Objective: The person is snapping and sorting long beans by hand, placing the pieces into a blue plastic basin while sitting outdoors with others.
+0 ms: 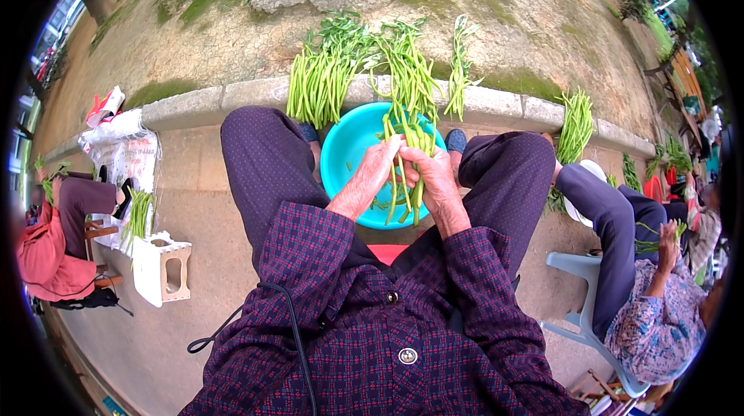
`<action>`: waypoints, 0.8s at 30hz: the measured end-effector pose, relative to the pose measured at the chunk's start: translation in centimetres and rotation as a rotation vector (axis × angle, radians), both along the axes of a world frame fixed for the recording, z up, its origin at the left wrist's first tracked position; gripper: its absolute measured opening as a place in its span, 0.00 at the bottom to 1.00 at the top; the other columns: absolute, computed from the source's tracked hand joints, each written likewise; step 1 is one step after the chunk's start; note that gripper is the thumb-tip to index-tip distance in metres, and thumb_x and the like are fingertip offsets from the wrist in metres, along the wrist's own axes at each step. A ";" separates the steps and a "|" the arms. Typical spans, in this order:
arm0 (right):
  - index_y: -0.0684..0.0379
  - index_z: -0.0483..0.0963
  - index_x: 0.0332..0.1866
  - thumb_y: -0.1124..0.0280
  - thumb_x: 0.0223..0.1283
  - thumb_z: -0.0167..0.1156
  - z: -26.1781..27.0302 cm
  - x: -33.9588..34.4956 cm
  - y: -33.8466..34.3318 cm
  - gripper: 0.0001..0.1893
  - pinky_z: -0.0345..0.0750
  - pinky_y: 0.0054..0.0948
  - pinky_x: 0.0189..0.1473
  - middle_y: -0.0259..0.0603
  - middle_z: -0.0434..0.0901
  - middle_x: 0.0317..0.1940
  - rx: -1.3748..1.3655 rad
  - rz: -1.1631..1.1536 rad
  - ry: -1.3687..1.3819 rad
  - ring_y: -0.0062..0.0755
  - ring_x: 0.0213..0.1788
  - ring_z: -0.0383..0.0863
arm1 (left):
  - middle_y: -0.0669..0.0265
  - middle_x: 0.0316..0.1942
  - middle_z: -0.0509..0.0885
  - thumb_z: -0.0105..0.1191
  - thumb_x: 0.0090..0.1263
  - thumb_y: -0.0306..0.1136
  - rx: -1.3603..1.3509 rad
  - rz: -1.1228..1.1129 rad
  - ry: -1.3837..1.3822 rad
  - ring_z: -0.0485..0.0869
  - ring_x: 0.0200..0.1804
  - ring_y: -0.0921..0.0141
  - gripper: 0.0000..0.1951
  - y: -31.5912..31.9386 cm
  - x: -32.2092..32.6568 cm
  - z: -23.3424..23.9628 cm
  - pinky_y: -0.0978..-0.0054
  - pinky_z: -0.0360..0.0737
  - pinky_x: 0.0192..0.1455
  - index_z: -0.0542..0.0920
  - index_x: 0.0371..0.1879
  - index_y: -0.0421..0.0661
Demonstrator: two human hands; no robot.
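Note:
A bunch of green leafy-vegetable stems [417, 135], which look like water spinach, is gripped in my right hand [433, 177]. My left hand [372, 174] meets it at the fingertips, pinching a thin stem. Both hands are above a turquoise plastic basin [329, 174] between my feet, with short cut pieces of stem inside. Past the basin, a thick bundle of the same stems [317, 87] lies across the concrete curb [250, 96], leaves pointing away. Beside it are a second bundle [407, 70] and a thin one [458, 76]. My palms are hidden.
To the left, a white folding step stool [156, 267] stands near a printed plastic sheet [125, 142] and a seated person [55, 253]. On the right another person [651, 311] sits on a light-blue plastic chair [587, 299], near a stem bundle [574, 125]. Part of a red seat [385, 253] shows under me.

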State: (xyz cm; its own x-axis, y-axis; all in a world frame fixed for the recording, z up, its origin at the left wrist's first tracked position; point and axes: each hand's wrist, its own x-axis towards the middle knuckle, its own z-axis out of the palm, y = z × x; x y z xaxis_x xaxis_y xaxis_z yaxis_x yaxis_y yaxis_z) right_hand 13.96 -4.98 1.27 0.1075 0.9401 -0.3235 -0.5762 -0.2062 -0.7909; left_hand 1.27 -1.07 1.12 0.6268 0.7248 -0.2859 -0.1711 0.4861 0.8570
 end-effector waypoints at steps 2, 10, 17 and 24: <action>0.65 0.74 0.37 0.74 0.52 0.60 0.4 -0.1 0.1 0.08 0.61 0.17 0.14 0.30 0.73 0.18 -0.012 -0.059 -0.025 0.14 0.13 0.64 | 0.66 0.30 0.77 0.37 0.72 0.47 0.029 0.153 0.073 0.77 0.28 0.75 0.21 -0.1 0.1 0.1 0.79 0.75 0.31 0.73 0.46 0.40; 0.65 0.73 0.37 0.74 0.53 0.59 -0.3 0.2 0.2 0.08 0.63 0.17 0.15 0.32 0.74 0.20 -0.049 -0.142 -0.039 0.15 0.14 0.66 | 0.71 0.19 0.75 0.54 0.64 0.40 0.128 0.178 0.258 0.65 0.13 0.83 0.13 -0.2 -0.2 0.2 0.85 0.59 0.13 0.77 0.28 0.42; 0.65 0.73 0.37 0.74 0.53 0.59 -0.4 0.3 0.2 0.08 0.63 0.17 0.15 0.34 0.75 0.21 -0.041 -0.130 0.047 0.16 0.14 0.66 | 0.71 0.20 0.77 0.56 0.62 0.33 0.183 0.103 0.137 0.70 0.18 0.82 0.08 -0.5 0.1 2.0 0.84 0.64 0.19 0.78 0.26 0.41; 0.63 0.73 0.31 0.71 0.52 0.62 0.1 0.5 0.3 0.07 0.61 0.16 0.12 0.33 0.75 0.21 -0.113 -0.119 0.074 0.14 0.12 0.65 | 0.64 0.26 0.84 0.54 0.61 0.26 0.212 -0.021 0.269 0.80 0.29 0.78 0.05 -0.3 -0.4 3.2 0.82 0.76 0.34 0.79 0.25 0.38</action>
